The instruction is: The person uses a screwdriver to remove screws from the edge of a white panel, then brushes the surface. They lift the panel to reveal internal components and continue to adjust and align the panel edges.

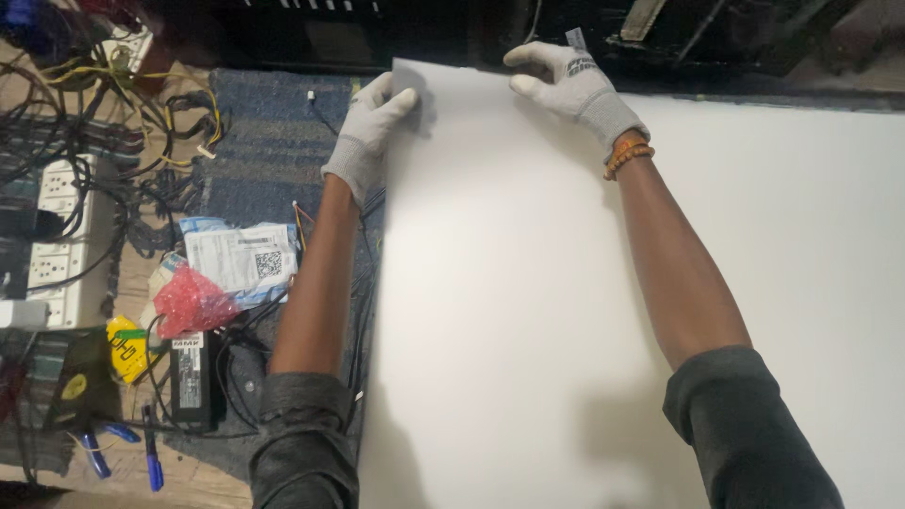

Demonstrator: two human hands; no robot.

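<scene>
Dark rolled sleeves nearest, then two bare forearms reaching away to the far edge of a large white sheet [528, 311]. Lies flat, near edge running out of view below, over a second white panel [801, 236] to the right and a blue woven mat [269, 141] to the left. Left hand [370, 132], grey-gloved, closed on the far-left corner, thumb on top, fingers curled under the edge. Right hand [566, 80], also gloved, beaded bracelet at the wrist, fingers bent over the far edge, pressing or pinching it. Looks thin, light and fairly stiff, smooth-faced, likely slippery and prone to creasing; best gripped at edges and corners, hands spread wide. Tangled cables [104, 141], power strip [61, 245], red bag [193, 302] and black adapter [191, 377] left of the mat.
</scene>
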